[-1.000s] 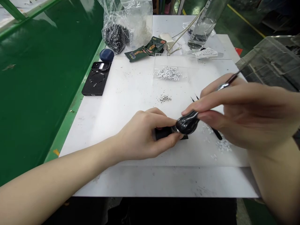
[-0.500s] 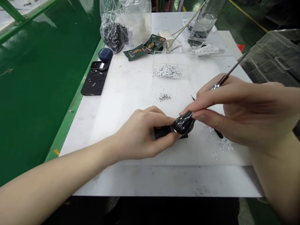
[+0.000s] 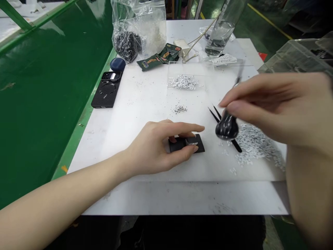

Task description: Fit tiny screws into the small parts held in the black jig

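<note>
My left hand rests around a small flat black block on the white work surface. Its thumb and a finger grip the block on either side of a small shiny piece, while the index finger is stretched out above. In the air to the right, my right hand pinches a screwdriver-like tool by its glossy, bulbous black handle. The bulb points down and the thin shaft, smeared by motion, points up and away. Beneath it lie black tweezers, beside a heap of tiny white parts.
A clear tray holds more white bits, with tiny dark bits scattered nearer. Behind stand plastic bags, green packets and a bottle. A phone and a blue round case lie along the left edge.
My right hand has lifted the tool off the block and moved it right. My left index finger has come off the handle and straightened, so the block and shiny piece now show.
</note>
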Demonstrator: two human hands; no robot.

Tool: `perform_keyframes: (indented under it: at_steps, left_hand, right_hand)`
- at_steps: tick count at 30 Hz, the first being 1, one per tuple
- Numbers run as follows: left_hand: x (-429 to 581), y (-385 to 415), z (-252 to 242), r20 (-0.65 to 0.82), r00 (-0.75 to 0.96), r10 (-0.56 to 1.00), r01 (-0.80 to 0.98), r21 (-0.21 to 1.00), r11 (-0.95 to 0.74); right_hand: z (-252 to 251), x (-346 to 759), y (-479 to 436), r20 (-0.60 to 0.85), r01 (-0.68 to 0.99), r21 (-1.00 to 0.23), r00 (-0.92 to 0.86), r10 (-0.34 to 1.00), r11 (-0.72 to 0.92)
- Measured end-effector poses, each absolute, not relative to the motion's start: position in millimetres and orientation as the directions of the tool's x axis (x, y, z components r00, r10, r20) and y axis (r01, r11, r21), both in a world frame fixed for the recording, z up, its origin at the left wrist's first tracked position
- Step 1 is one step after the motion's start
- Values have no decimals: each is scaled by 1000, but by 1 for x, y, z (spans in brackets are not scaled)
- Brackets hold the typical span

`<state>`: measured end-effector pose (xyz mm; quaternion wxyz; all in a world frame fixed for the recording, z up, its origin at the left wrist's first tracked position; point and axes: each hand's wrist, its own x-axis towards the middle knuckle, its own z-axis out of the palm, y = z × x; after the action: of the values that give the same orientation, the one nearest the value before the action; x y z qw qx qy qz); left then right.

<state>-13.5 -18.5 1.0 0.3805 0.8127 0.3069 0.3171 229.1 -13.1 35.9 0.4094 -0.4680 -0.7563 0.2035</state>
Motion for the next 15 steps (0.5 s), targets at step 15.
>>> perform_keyframes:
  at_steps: [15]
  left_hand:
    - [-9,-19,1,661,559,501,200,478,-855]
  right_hand:
    - [38,240,-1,-72,755,-597,-389,918,273]
